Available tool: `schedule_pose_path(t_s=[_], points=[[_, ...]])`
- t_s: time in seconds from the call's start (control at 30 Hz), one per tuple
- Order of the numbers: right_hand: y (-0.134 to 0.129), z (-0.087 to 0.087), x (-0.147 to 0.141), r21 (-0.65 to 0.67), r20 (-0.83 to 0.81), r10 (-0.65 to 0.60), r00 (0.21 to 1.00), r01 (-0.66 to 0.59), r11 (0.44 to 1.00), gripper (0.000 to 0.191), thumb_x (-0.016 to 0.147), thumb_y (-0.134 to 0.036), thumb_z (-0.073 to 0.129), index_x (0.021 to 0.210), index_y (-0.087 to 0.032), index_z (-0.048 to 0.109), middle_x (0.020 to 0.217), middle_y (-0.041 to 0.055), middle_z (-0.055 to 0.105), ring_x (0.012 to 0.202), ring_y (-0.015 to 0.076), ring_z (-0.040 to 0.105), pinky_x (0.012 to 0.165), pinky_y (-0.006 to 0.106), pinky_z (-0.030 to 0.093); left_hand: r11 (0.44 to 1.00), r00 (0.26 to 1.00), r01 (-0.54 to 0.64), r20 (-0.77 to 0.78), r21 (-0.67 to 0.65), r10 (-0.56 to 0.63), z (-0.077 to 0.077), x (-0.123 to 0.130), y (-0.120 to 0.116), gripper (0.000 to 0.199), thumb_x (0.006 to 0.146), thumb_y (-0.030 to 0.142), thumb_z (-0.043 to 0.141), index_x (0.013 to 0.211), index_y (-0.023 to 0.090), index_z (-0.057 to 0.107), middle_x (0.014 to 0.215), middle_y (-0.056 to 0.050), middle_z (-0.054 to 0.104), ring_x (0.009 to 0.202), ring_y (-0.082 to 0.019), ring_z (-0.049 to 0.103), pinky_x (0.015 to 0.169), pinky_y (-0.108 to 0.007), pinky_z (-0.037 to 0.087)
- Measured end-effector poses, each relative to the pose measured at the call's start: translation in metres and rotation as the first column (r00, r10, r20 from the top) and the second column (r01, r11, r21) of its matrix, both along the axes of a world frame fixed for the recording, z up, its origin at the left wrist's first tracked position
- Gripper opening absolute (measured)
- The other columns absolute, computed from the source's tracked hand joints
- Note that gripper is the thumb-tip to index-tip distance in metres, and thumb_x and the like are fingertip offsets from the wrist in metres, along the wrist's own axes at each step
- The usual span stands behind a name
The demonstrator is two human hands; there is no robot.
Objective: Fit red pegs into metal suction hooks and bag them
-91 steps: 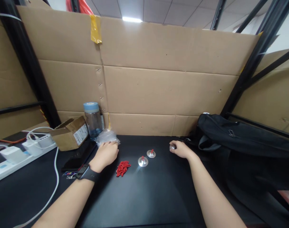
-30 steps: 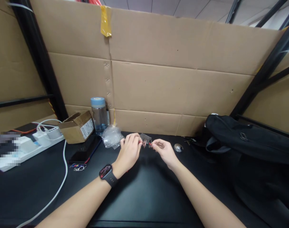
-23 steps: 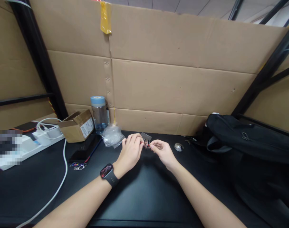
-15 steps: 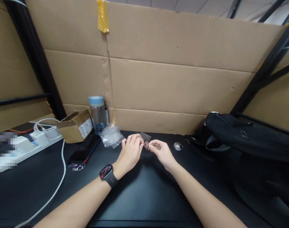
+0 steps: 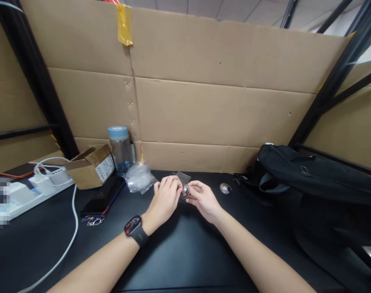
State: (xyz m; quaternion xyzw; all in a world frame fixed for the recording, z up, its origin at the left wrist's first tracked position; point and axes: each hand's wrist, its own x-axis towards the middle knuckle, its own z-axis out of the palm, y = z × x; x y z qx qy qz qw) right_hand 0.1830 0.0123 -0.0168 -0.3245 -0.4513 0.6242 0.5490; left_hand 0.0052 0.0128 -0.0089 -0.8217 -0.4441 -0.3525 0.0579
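Between my two hands is a small, shiny, round metal piece (image 5: 185,191), its curved face partly covered by fingers. My left hand (image 5: 165,196), with a dark smartwatch (image 5: 136,229) on the wrist, pinches its left side. The fingertips of my right hand (image 5: 204,199) close on its right side. Just behind the fingers lies a small clear plastic bag (image 5: 183,176); whether a finger touches it I cannot tell. To the right of my right hand, a similar shiny domed metal piece (image 5: 225,188) rests on the black table (image 5: 185,256).
Crumpled clear plastic (image 5: 139,178), a blue-lidded bottle (image 5: 120,148), an opened cardboard box (image 5: 92,169), a phone (image 5: 102,197) and keyrings (image 5: 94,220) stand left. A white cable (image 5: 72,240) runs from a power strip (image 5: 39,196). A black backpack (image 5: 298,175) lies right; a cardboard wall (image 5: 222,118) closes the back.
The metal piece has turned, so more of its shiny rounded face shows between my fingers. My right fingers have shifted around its edge. The whole view has moved slightly.
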Motion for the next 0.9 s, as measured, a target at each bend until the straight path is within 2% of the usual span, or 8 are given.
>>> schedule_pose_path(t_s=[0.1, 0.2, 0.3, 0.43, 0.6, 0.73, 0.83, 0.9], points=[[0.000, 0.001, -0.001, -0.027, -0.062, 0.039, 0.997, -0.041, 0.999, 0.037, 0.075, -0.038, 0.083, 0.103, -0.018, 0.070, 0.097, 0.0072, 0.074, 0.086, 0.0170, 0.070, 0.084, 0.034, 0.053, 1.000, 1.000, -0.009, 0.008, 0.012, 0.009, 0.000, 0.000, 0.001, 0.014, 0.101, 0.021, 0.042, 0.099, 0.022, 0.055, 0.118, -0.007, 0.060, 0.111, -0.024, 0.050, 0.087, -0.039, 0.033], [-0.002, 0.006, -0.003, 0.013, -0.095, 0.097, 0.991, -0.097, 0.995, 0.039, 0.077, -0.038, 0.081, 0.109, -0.016, 0.073, 0.105, 0.0109, 0.074, 0.098, 0.0204, 0.069, 0.099, 0.039, 0.048, 0.999, 0.999, -0.025, 0.031, 0.021, 0.024, 0.000, -0.002, 0.002, 0.015, 0.101, 0.023, 0.041, 0.099, 0.022, 0.056, 0.117, -0.008, 0.060, 0.110, -0.024, 0.050, 0.087, -0.040, 0.034], [-0.004, 0.008, -0.003, 0.057, -0.086, 0.133, 0.987, -0.128, 0.990, 0.045, 0.070, -0.029, 0.087, 0.112, -0.018, 0.073, 0.111, 0.0099, 0.074, 0.109, 0.0222, 0.067, 0.107, 0.040, 0.044, 1.000, 0.997, -0.024, 0.072, 0.003, 0.023, 0.000, -0.003, 0.003, 0.015, 0.101, 0.024, 0.041, 0.099, 0.022, 0.056, 0.115, -0.007, 0.060, 0.109, -0.024, 0.051, 0.088, -0.040, 0.034], [-0.002, 0.004, -0.002, 0.065, -0.079, 0.124, 0.989, -0.119, 0.991, 0.052, 0.066, -0.022, 0.089, 0.114, -0.020, 0.071, 0.112, 0.0092, 0.073, 0.109, 0.0216, 0.066, 0.105, 0.039, 0.045, 0.998, 0.991, 0.038, 0.132, -0.047, -0.031, -0.002, -0.004, 0.006, 0.014, 0.101, 0.026, 0.043, 0.100, 0.023, 0.056, 0.113, -0.005, 0.060, 0.107, -0.022, 0.052, 0.088, -0.037, 0.036], [-0.001, 0.003, -0.001, 0.015, -0.053, 0.075, 0.996, -0.074, 0.997, 0.047, 0.066, -0.025, 0.089, 0.110, -0.021, 0.071, 0.111, 0.0085, 0.071, 0.098, 0.0202, 0.068, 0.086, 0.034, 0.054, 0.992, 0.982, 0.101, 0.165, -0.076, -0.087, -0.002, -0.005, 0.007, 0.014, 0.101, 0.028, 0.043, 0.100, 0.024, 0.056, 0.112, -0.003, 0.060, 0.108, -0.021, 0.052, 0.091, -0.037, 0.037], [-0.005, 0.010, 0.002, 0.021, -0.068, 0.136, 0.988, -0.135, 0.991, 0.052, 0.070, -0.027, 0.087, 0.118, -0.027, 0.067, 0.111, 0.0052, 0.066, 0.099, 0.0200, 0.068, 0.091, 0.041, 0.055, 0.985, 0.981, 0.144, 0.147, -0.099, -0.129, -0.001, -0.007, 0.007, 0.014, 0.101, 0.031, 0.044, 0.102, 0.024, 0.057, 0.114, -0.005, 0.060, 0.112, -0.022, 0.052, 0.093, -0.038, 0.039], [-0.002, 0.013, 0.006, 0.042, -0.037, 0.151, 0.988, -0.150, 0.988, 0.052, 0.072, -0.028, 0.085, 0.120, -0.027, 0.067, 0.114, 0.0057, 0.062, 0.095, 0.0210, 0.070, 0.091, 0.044, 0.056, 0.976, 0.979, 0.188, 0.104, -0.111, -0.176, -0.001, -0.010, 0.019, 0.019, 0.101, 0.034, 0.044, 0.111, 0.026, 0.056, 0.123, -0.006, 0.058, 0.119, -0.022, 0.050, 0.098, -0.040, 0.040], [0.003, 0.013, 0.011, 0.066, -0.011, 0.107, 0.994, -0.106, 0.992, 0.052, 0.069, -0.028, 0.087, 0.118, -0.026, 0.069, 0.115, 0.0059, 0.061, 0.092, 0.0222, 0.073, 0.092, 0.044, 0.056, 0.977, 0.984, 0.169, 0.075, -0.127, -0.161, -0.001, -0.014, 0.038, 0.025, 0.101, 0.035, 0.041, 0.121, 0.026, 0.053, 0.131, -0.008, 0.055, 0.125, -0.023, 0.049, 0.101, -0.043, 0.040]])
